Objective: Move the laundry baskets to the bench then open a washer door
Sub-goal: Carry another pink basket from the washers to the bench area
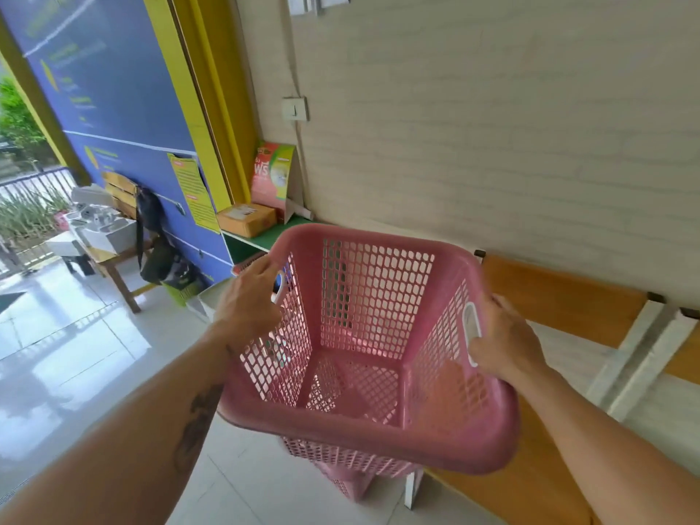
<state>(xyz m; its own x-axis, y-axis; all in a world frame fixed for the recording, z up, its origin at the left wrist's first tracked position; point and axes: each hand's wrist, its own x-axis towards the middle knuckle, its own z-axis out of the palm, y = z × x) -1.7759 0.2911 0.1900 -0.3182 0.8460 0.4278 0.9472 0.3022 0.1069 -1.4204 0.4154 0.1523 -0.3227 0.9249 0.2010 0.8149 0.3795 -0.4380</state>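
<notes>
A wooden bench [560, 297] with white legs runs along the pale wall [492, 126] on the right side. In the corner behind it there is a low green shelf [261, 240], which carries a cardboard parcel [246, 219] and a standing printed card [272, 180]. A light switch [294, 108] is on the wall above them. Further left, a black bag [155, 236] hangs beside a blue panel with a yellow frame, over the white tiled floor [94, 354].

The pink laundry basket [375, 335] is empty and is held in the air, tilted toward the camera, just beside the bench and in front of the shelf. It hides part of both.

The left hand [246, 308] grips the left rim, with its fingers curled over the edge next to the handle slot. The right hand [503, 342] grips the right rim at the white-edged slot; its thumb lies on the inner side, and the other fingers are hidden behind the basket wall. Both forearms are stretched forward.
</notes>
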